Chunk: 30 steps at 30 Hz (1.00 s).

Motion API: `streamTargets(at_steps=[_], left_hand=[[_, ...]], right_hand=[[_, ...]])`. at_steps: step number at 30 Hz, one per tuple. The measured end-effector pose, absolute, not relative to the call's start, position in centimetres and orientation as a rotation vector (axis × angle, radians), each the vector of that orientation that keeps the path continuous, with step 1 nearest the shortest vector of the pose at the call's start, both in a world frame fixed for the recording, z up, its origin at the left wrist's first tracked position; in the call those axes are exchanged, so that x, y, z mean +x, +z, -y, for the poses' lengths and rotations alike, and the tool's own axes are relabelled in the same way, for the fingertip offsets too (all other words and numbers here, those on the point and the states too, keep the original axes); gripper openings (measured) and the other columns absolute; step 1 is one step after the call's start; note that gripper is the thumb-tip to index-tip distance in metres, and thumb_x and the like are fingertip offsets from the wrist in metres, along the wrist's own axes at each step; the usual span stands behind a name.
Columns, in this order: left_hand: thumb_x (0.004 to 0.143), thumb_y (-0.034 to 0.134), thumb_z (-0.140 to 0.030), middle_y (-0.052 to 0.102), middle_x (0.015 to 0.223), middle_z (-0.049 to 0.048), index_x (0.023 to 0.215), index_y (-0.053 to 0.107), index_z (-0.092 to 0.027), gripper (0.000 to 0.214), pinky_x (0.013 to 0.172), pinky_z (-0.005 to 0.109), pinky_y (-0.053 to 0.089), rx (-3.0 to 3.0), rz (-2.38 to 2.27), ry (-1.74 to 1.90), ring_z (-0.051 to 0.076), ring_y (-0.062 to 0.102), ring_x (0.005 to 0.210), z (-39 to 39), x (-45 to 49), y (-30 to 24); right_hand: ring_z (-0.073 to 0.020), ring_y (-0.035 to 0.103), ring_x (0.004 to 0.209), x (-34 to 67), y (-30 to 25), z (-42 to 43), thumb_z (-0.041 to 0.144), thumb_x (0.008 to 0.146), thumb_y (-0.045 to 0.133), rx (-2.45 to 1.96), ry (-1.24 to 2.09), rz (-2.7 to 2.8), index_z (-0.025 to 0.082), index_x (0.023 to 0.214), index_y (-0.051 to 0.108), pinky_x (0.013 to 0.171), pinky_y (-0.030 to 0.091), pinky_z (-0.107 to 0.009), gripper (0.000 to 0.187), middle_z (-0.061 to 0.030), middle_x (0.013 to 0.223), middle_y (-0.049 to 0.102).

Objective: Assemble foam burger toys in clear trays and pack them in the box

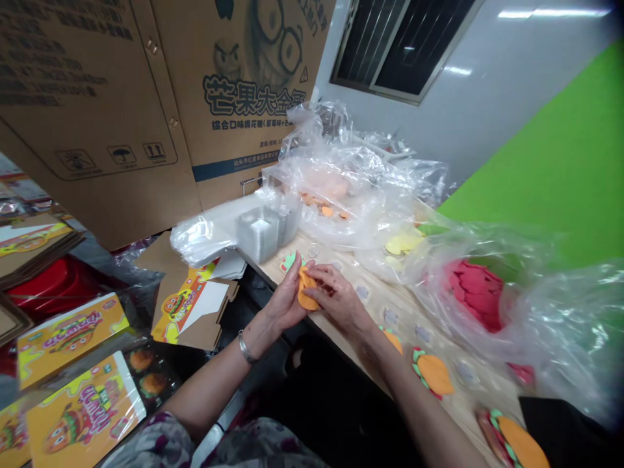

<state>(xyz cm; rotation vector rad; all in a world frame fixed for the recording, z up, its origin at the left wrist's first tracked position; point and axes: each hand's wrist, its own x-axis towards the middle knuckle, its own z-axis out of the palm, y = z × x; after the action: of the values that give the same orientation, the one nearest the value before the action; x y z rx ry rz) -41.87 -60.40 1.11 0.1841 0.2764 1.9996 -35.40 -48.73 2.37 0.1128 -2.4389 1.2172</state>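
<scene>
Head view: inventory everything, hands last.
table: one, tan, centre
held pieces: count unclear, orange, centre
layered stacks: 3+, orange, near right
green piece: one, green, table's left
bags: several, clear, across table
pink pieces: many, pink, right
yellow pieces: some, yellow, middle
trays: many, clear, table's left
carton: one+, brown, upper left
printed boxes: 3+, yellow, lower left
flat cardboard: some, brown, left
red object: one, red, far left
window: one, dark, top
panel: one, green, right
bracelet: one, silver, left wrist
left hand: one, bare, centre
right hand: one, bare, centre
</scene>
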Motion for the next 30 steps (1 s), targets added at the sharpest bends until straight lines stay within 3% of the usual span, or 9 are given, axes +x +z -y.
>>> streamTargets(at_steps=[3,6,11,15,19,21,24,27,30], left_hand=[[0.088,0.042,-0.054,0.067,0.08,0.0085,0.095,0.059,-0.012,0.046,0.075,0.034,0.052,0.222,-0.279,1.898,0.02,0.066,0.075,60.6,-42.1,1.1],[0.089,0.042,-0.052,0.068,0.089,0.0116,0.101,0.059,-0.011,0.047,0.081,0.041,0.051,0.281,-0.333,1.815,0.023,0.066,0.087,60.9,-42.1,0.8],[0.081,0.063,-0.02,0.065,0.101,0.0081,0.107,0.059,-0.014,0.027,0.082,0.032,0.052,0.293,-0.554,1.84,0.018,0.065,0.089,62.1,-41.6,0.1],[0.073,0.072,-0.02,0.053,0.121,0.0078,0.125,0.044,-0.024,0.06,0.076,0.025,0.051,0.265,-0.888,2.016,0.013,0.063,0.087,62.9,-40.3,-0.5],[0.051,0.086,-0.019,0.037,0.136,0.0072,0.131,0.031,-0.033,0.098,0.07,0.024,0.05,0.354,-1.414,2.197,0.007,0.058,0.075,62.5,-38.9,-1.3],[0.058,0.082,-0.027,0.044,0.128,0.0058,0.125,0.041,-0.028,0.078,0.069,0.023,0.048,0.42,-1.534,2.228,0.006,0.055,0.072,62.3,-38.8,-1.6],[0.079,0.063,-0.042,0.059,0.09,0.0013,0.109,0.054,-0.019,0.039,0.065,0.021,0.044,0.44,-1.579,2.235,0.007,0.052,0.064,62.4,-39.5,-1.7],[0.082,0.058,-0.047,0.053,0.064,-0.003,0.096,0.058,-0.015,0.035,0.057,0.02,0.04,0.42,-1.47,2.188,0.008,0.047,0.056,63.2,-40.8,-1.7],[0.08,0.06,-0.049,0.051,0.06,-0.0041,0.091,0.057,-0.015,0.036,0.05,0.018,0.034,0.361,-1.332,2.143,0.006,0.042,0.05,63.9,-41.8,-2.0]], right_hand=[[-0.0191,0.058,0.099,-35.5,2.4,48.7,0.032,0.084,0.058,0.153,1.154,2.418,0.022,0.096,0.069,0.086,0.047,-0.033,0.02,-0.0074,0.102,0.063],[-0.0165,0.06,0.079,-35.6,2.5,48.5,0.037,0.088,0.05,-0.05,1.232,2.397,0.019,0.078,0.067,0.074,0.049,-0.029,0.026,-0.0045,0.082,0.063],[-0.0113,0.048,0.051,-35.5,2.5,48.1,0.053,0.085,0.047,-0.379,1.646,2.269,0.018,0.073,0.058,0.047,0.04,-0.023,0.039,0.0024,0.058,0.053],[-0.0138,0.052,0.06,-35.5,2.5,48.7,0.052,0.084,0.049,-0.356,1.387,2.32,0.018,0.068,0.06,0.056,0.043,-0.025,0.04,-0.0002,0.061,0.056],[-0.0157,0.056,0.069,-35.7,2.5,49.8,0.047,0.087,0.045,-0.34,1.183,2.336,0.018,0.073,0.062,0.062,0.045,-0.027,0.037,-0.0047,0.075,0.062],[-0.0155,0.057,0.068,-35.8,2.7,50.1,0.047,0.087,0.046,-0.347,1.218,2.331,0.018,0.078,0.063,0.062,0.046,-0.027,0.035,-0.0047,0.078,0.063],[-0.0139,0.057,0.059,-36.0,2.8,49.6,0.05,0.085,0.05,-0.393,1.487,2.314,0.018,0.077,0.062,0.057,0.047,-0.026,0.035,-0.0013,0.068,0.06],[-0.0141,0.059,0.061,-36.1,2.4,48.7,0.052,0.082,0.054,-0.387,1.976,2.097,0.017,0.079,0.063,0.054,0.048,-0.024,0.036,-0.0025,0.073,0.063],[-0.0157,0.063,0.07,-36.3,2.0,48.2,0.049,0.08,0.06,-0.401,2.305,1.886,0.017,0.084,0.065,0.057,0.051,-0.024,0.033,-0.0059,0.082,0.068]])
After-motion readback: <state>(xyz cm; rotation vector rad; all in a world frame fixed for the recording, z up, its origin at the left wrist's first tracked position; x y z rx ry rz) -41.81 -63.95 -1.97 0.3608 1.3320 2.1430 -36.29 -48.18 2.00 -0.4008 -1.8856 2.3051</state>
